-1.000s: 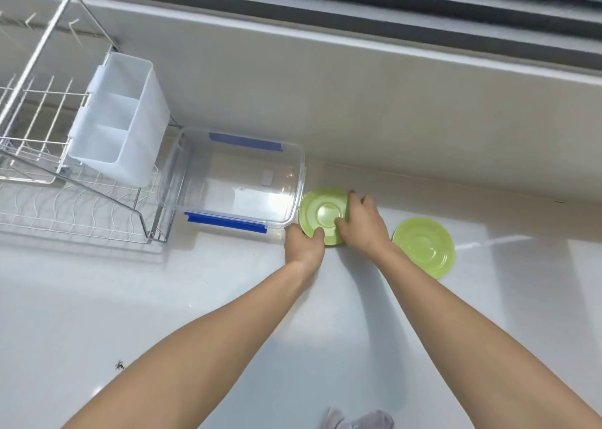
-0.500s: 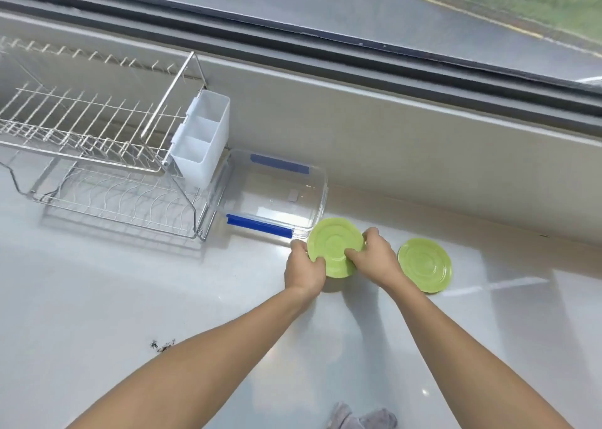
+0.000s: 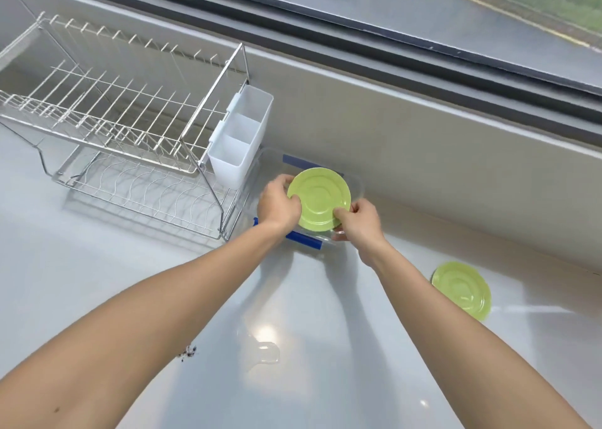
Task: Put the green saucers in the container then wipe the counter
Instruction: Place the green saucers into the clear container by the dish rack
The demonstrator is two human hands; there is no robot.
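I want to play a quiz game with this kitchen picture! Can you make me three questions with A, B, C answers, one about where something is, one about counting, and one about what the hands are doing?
1. Where is the white plastic caddy?
A. Hanging on the end of the wire dish rack
B. Inside the clear container
C. On the window ledge

2. How many green saucers can you see?
A. One
B. Two
C. Four

3. What is happening with the saucer over the container?
A. It lies alone on the counter
B. It is stacked in the rack
C. Both hands hold it by its edges

Answers:
1. A, the caddy hangs on the rack's right end.
2. B, the held saucer and the second saucer on the counter.
3. C, the left hand and right hand grip opposite edges.
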